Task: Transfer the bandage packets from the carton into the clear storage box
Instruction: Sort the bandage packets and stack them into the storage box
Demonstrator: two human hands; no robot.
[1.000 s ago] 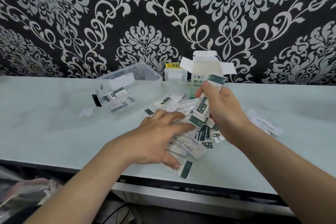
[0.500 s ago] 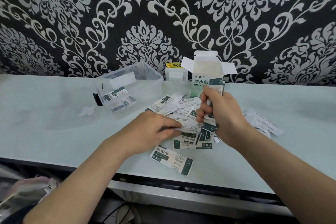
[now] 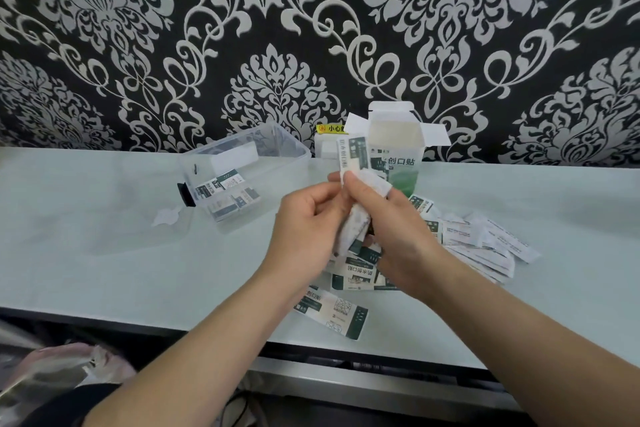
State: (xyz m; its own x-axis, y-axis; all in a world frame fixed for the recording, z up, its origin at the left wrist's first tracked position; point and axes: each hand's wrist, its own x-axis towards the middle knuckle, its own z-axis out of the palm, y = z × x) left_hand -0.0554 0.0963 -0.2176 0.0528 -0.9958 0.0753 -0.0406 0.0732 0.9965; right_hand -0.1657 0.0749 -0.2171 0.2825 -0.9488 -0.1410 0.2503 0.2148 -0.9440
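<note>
a few packets [image 3: 225, 189] lie in the clear box [image 3: 292, 152], many more packets [image 3: 478, 239] are loose on the table [image 3: 104, 253], and left hand [image 3: 306, 225] and right hand [image 3: 391, 229] grip a bunch [image 3: 353, 163].

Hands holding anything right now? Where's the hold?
Yes: both hands, left and right, hold a bunch of bandage packets upright, pinched around its middle, the top ends sticking up free.

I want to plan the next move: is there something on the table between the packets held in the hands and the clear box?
Nothing visible does. Both hands hold the bunch of packets to the right of the clear storage box, whose top is open; the table between them is bare.
</note>
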